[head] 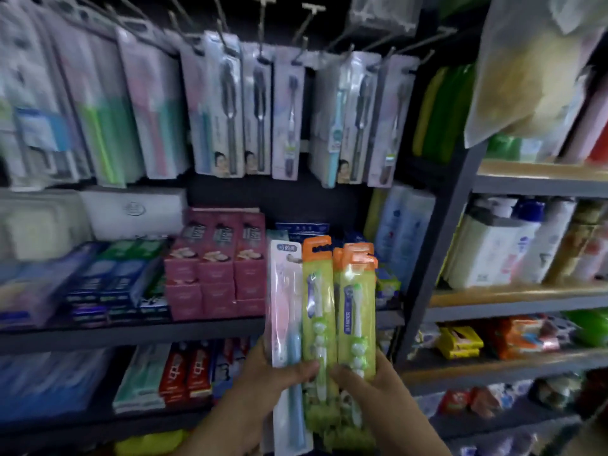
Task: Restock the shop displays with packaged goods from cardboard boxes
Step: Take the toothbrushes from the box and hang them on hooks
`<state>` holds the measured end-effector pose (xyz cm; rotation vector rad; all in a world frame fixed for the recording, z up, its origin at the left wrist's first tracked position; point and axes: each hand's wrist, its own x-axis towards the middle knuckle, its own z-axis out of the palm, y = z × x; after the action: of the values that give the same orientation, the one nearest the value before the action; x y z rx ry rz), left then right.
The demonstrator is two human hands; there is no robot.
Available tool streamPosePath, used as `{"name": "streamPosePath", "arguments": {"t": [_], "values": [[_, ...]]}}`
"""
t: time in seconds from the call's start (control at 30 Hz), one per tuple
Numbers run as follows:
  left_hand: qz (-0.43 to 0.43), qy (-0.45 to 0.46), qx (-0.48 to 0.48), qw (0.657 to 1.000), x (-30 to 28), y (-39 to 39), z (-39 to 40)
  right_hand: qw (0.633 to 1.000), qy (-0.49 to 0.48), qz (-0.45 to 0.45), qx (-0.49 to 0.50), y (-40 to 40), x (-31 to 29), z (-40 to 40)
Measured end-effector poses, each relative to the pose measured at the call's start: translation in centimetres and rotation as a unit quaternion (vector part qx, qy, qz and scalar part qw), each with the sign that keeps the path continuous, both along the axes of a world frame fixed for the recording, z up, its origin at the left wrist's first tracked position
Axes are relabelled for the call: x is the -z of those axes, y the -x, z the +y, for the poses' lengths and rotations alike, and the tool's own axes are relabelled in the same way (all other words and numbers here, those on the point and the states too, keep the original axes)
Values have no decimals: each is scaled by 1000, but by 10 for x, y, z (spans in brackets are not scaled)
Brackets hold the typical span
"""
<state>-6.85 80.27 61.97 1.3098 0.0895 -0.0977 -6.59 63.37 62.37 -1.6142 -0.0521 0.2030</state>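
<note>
From the head view, we judge the step in hand to be sorting a small bundle of toothbrush packs before hanging them on the hooks (263, 14) above. To do it well, we should peel off one pack at a time, match it to the row of the same kind, turn the cut-out in its orange header (316, 247) towards a free hook and slide it fully on, so it hangs straight with the printed face outwards. The frame is blurred, so we cannot tell which hook has room.

Our left hand (279, 373) curls round the lower part of the pink-and-blue toothbrush pack (283, 304) and a green toothbrush pack (318, 307), thumb pressed across their fronts. Our right hand (365, 383) grips the other green packs (357, 311) near their lower end, fingers wrapped behind and thumb on the front. Both hands are closed on the goods; neither is free.

The packs stand upright, side by side and touching, in front of the shelf of toothpaste boxes (214, 264), below the hanging toothbrush cards (227, 106). No cardboard box shows here.
</note>
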Motion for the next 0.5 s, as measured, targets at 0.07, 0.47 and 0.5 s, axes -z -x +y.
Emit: {"name": "streamPosePath", "arguments": {"t": [0.07,0.47,0.5], "values": [[-18,-9,-35,999,-11,4,20,1000,-9,-9,-19,-5,-11,26],[-24,22,-101,994,-59,1,166,993,-66,-45,-86,-31,-63,167],[-31,29,-96,994,-64,0,179,993,-64,-54,-88,-35,-66,180]]}}
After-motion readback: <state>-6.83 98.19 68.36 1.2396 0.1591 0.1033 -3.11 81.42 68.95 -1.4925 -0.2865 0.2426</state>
